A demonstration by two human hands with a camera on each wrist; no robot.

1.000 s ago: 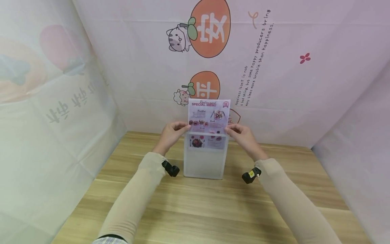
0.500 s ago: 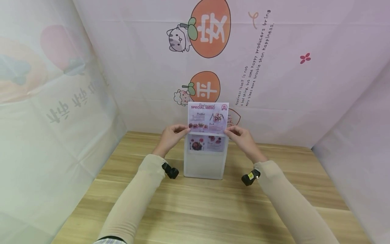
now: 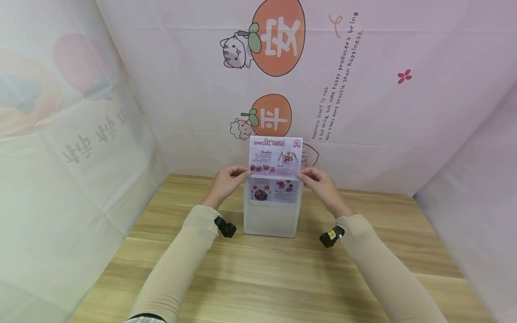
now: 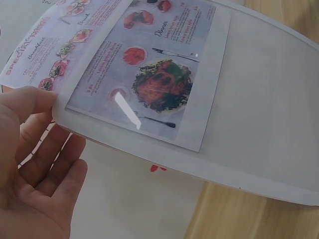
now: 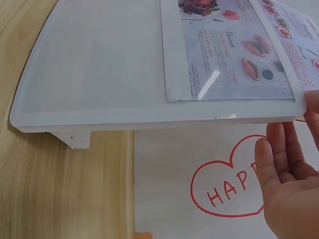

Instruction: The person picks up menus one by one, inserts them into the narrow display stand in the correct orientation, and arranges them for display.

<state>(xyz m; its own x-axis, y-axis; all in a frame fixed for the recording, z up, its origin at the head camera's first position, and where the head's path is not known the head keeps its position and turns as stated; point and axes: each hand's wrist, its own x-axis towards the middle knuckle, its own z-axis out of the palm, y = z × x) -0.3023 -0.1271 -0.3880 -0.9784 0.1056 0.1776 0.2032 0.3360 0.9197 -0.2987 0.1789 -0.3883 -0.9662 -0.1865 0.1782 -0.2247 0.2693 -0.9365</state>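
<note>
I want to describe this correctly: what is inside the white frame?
The lower part of the menu sheet is inside the white frame, showing dinner text and food pictures. Its back side is hidden.

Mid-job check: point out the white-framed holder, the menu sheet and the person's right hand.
White-framed holder (image 3: 269, 219): head view, on its lower front panel.
Menu sheet (image 3: 275, 162): head view, on its upper part, above the holder's top edge.
Right hand (image 3: 324, 185): head view, on the back of the hand.

Menu sheet (image 3: 276, 156) now apparently slightly deeper in the white holder (image 3: 270, 220)
</note>
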